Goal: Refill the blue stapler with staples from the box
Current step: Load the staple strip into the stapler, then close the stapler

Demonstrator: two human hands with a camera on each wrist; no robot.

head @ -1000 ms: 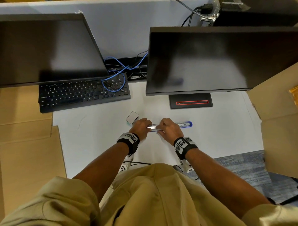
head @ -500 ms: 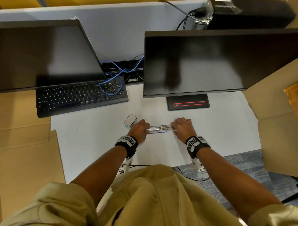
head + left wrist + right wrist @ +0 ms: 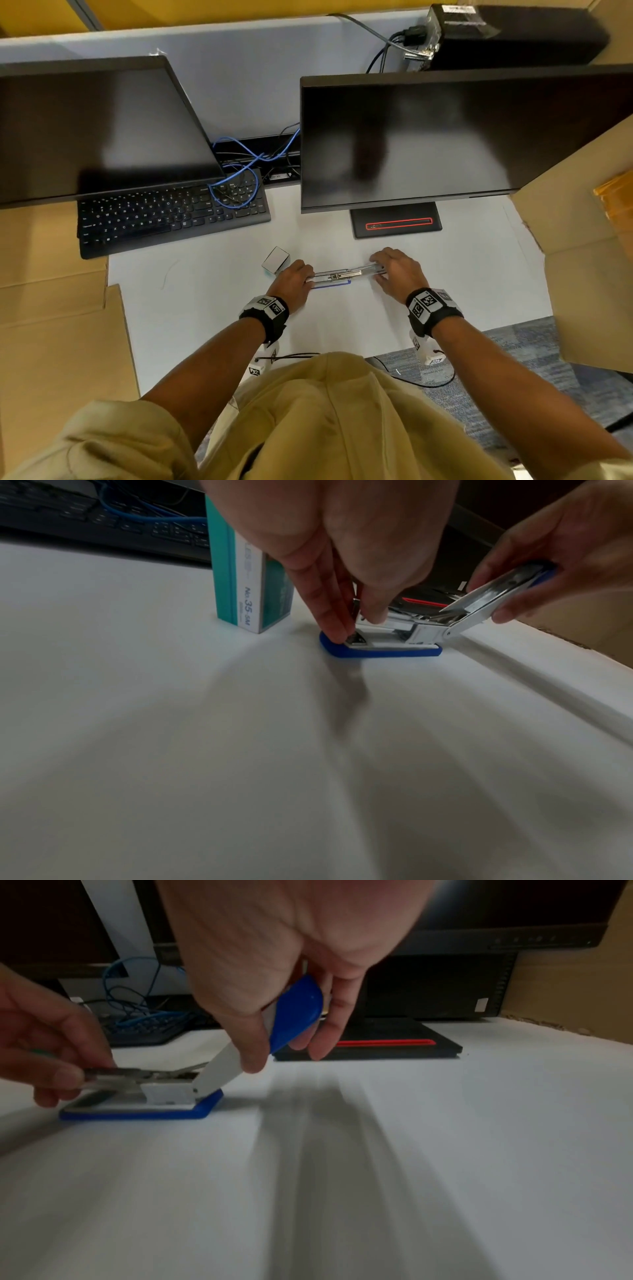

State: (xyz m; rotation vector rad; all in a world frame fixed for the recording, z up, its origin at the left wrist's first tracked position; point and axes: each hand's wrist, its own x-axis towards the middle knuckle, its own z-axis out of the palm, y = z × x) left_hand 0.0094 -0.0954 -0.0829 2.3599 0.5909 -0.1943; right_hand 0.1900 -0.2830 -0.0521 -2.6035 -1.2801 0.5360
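The blue stapler (image 3: 337,275) lies on the white desk (image 3: 212,308), near the front edge, between the two hands. Its blue base sits flat on the desk; its top cover (image 3: 294,1010) is swung up and back on the hinge at the right end, exposing the metal staple channel (image 3: 394,626).

Left hand (image 3: 294,281): fingers grasping the left end of the stapler, fingertips (image 3: 337,634) pinching the front of the metal channel just above the base.

Right hand (image 3: 397,272): thumb and fingers grasping the raised cover, holding it tilted up to the right.

The box of staples (image 3: 251,580), teal and white, stands upright on the desk just left of and beyond the left hand, close to the stapler but not touching it.

Beyond the work area: a black keyboard (image 3: 171,219) at far left with a blue cable (image 3: 239,171) lying over its right end, and two dark monitors (image 3: 445,137). Cardboard (image 3: 51,325) flanks the desk on both sides.
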